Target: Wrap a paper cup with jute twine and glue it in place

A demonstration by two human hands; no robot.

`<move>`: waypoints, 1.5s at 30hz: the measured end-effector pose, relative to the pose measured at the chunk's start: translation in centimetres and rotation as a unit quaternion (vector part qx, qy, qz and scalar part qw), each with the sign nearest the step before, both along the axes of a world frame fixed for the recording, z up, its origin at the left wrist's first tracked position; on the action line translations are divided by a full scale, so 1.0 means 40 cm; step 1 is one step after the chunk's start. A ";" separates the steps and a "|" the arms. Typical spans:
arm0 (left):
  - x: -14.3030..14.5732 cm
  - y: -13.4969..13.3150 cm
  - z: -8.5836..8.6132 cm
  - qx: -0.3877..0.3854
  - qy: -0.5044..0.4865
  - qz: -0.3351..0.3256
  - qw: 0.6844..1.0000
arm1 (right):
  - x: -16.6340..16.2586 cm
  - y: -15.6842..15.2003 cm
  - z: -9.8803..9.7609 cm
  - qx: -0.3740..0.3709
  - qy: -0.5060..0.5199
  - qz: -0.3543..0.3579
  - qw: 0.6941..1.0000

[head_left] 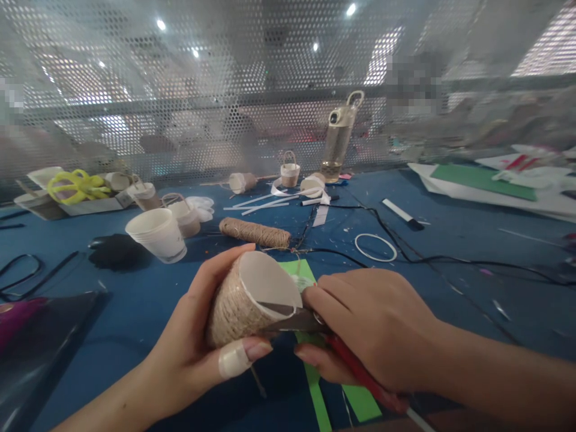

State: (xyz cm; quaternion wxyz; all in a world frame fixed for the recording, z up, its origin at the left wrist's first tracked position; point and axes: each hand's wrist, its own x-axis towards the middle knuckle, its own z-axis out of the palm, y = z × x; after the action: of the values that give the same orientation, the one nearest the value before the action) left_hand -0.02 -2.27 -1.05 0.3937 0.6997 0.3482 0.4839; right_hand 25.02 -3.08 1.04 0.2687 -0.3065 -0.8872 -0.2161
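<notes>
My left hand (pixel 189 348) is wrapped round a paper cup covered in jute twine (pixel 234 306), held on its side with the white rim facing right. A strip of white tape sits on the thumb. My right hand (pixel 369 327) grips red-handled scissors (pixel 288 321), whose blades cross the cup's rim. Under both hands lies green paper (pixel 360 402) on the blue table (pixel 450 312). A spool of jute twine (pixel 254 231) lies just beyond the cup.
White paper cups (pixel 157 234) stand at the left, with a tray holding yellow scissors (pixel 74 186). Small twine baskets (pixel 290 171), a water bottle (pixel 337 144), a white ring (pixel 375 247), a marker (pixel 402 214), black cables (pixel 427 259) and paper sheets (pixel 486 180) lie farther back. A perforated screen (pixel 225 90) bounds the table.
</notes>
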 end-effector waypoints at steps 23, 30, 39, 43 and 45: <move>0.002 -0.004 -0.009 0.071 0.064 -0.004 0.995 | -0.009 -0.007 -0.006 -0.003 0.000 -0.004 1.000; -0.014 0.017 -0.011 0.093 0.068 -0.007 0.993 | -0.015 -0.005 -0.006 -0.051 0.051 -0.005 0.997; -0.006 0.004 0.004 0.060 0.063 0.047 0.995 | -0.008 0.010 -0.008 -0.060 0.051 -0.006 0.997; -0.003 0.004 0.004 0.051 0.059 0.031 0.996 | -0.006 0.014 -0.007 -0.026 0.028 -0.012 0.999; -0.003 0.006 0.003 0.055 0.063 0.026 0.996 | -0.005 0.016 -0.010 -0.014 0.019 -0.012 1.000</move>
State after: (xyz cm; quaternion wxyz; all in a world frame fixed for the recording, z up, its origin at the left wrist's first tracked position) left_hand -0.15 -2.04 -0.94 0.3195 0.7401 0.3629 0.4675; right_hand 24.84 -2.45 0.65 0.2788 -0.3250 -0.8810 -0.2012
